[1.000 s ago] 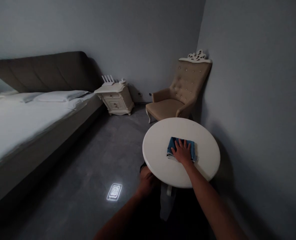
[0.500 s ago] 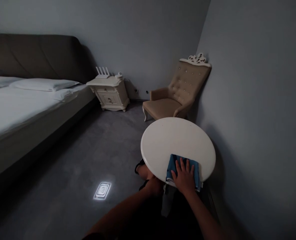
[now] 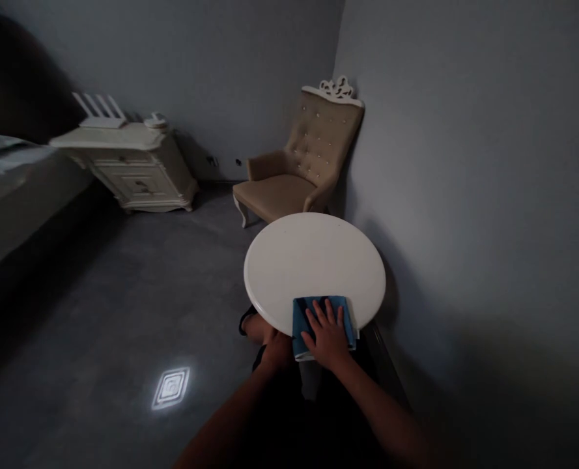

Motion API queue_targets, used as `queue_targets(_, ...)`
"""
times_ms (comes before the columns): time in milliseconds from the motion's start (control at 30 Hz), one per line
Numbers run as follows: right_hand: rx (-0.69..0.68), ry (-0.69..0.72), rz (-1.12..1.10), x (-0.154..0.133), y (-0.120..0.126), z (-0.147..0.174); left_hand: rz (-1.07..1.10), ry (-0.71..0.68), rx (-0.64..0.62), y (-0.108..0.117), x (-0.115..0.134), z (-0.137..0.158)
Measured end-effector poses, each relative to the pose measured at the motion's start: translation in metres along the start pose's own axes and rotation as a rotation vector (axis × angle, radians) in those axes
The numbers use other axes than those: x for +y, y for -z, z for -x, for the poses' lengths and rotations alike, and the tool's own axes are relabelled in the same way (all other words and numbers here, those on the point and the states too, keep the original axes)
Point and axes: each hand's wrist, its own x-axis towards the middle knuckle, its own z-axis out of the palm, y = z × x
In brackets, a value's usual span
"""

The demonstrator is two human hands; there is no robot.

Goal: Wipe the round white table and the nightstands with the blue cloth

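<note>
A small round white table point(image 3: 313, 254) stands in front of me. On its near edge lies a folded blue cloth point(image 3: 300, 326) with dark patches, partly hanging over the rim. My right hand point(image 3: 329, 342) rests flat on top of this cloth, fingers spread, without gripping it. Low at the left of the near rim is my left hand point(image 3: 277, 350), close to my leg; its fingers are hidden in shadow, so I cannot see whether it holds anything.
Behind the table stands a brown tufted armchair point(image 3: 279, 195). A white nightstand point(image 3: 145, 179) carries a router point(image 3: 102, 120). The bed point(image 3: 15, 195) is at the left, a grey wall point(image 3: 465, 163) close on the right. A light pattern point(image 3: 170, 388) shows on the floor.
My view has turned to the right, so the furniture sits further left. My right hand and the cloth have slid slightly toward me, further over the table's near edge.
</note>
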Motion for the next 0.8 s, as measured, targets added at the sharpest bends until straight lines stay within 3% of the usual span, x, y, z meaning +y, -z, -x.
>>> queue_targets(167, 0.012, -0.195, 0.12, 0.078, 0.005, 0.032, 0.007, 0.057, 0.07, -0.001, -0.022, 0.009)
queue_targets(300, -0.041, -0.235, 0.176, 0.134, 0.032, 0.002, -0.06, 0.074, 0.031, 0.005, -0.029, 0.009)
queue_targets(400, -0.034, -0.298, 0.204, 0.174, 0.058, -0.06, -0.13, 0.1, 0.018, 0.014, -0.03, 0.01)
queue_targets(567, 0.018, -0.321, 0.201, 0.233, 0.091, -0.198, -0.171, 0.128, 0.018, 0.027, -0.041, 0.02)
queue_targets(700, 0.079, -0.349, 0.171, 0.265, 0.103, -0.302, -0.147, 0.236, -0.016, 0.031, -0.062, 0.03)
queue_targets(800, 0.082, -0.373, 0.155, 0.278, 0.109, -0.353, -0.128, 0.26, -0.044, 0.035, -0.078, 0.036)
